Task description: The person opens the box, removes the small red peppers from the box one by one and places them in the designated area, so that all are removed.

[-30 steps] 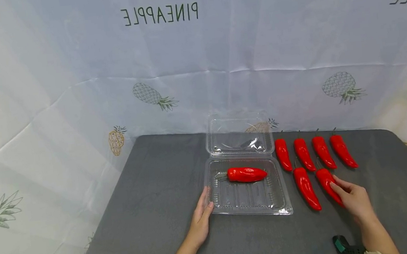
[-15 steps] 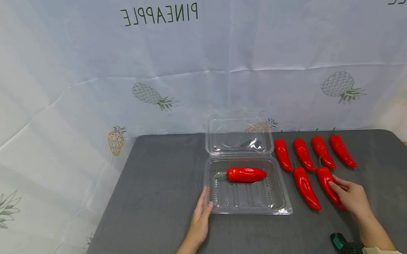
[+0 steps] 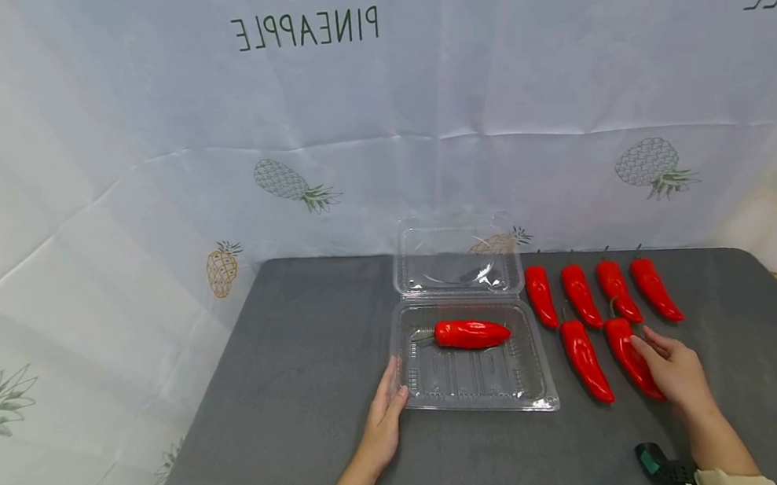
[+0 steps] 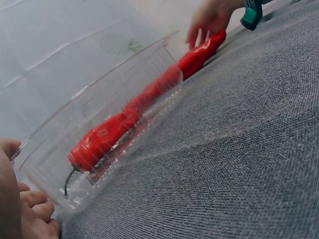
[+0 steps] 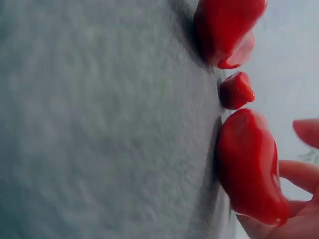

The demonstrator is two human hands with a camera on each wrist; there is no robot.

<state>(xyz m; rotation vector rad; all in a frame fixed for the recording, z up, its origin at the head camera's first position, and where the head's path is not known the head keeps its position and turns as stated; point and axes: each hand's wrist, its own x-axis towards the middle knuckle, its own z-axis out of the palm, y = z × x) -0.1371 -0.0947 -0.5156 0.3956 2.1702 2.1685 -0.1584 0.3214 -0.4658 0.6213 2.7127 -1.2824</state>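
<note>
My left hand (image 3: 379, 421) grips the left wall of a clear plastic clamshell container (image 3: 480, 405); in the left wrist view its thumb is at the rim and the fingers are lower down. Inside lies one red chili pepper (image 3: 471, 333), crosswise, stem to the left. On the right, my right hand (image 3: 680, 378) is beside another red pepper (image 3: 628, 359) lying on the table. In the right wrist view the thumb (image 5: 308, 132) stands off that pepper, while the other fingers, partly hidden, are right behind it. A second pepper (image 3: 586, 361) lies just to its left.
Several more red peppers (image 3: 581, 297) form a row behind, right of the raised container lid (image 3: 457, 259), stems pointing back. The grey table (image 3: 289, 379) ends at a white pineapple-print curtain (image 3: 372, 86). A dark strap with a green patch (image 3: 653, 463) is at my right wrist.
The pepper by my right hand has shifted slightly right. My right thumb and fingers have spread and loosened from it. The left hand and container have stayed put.
</note>
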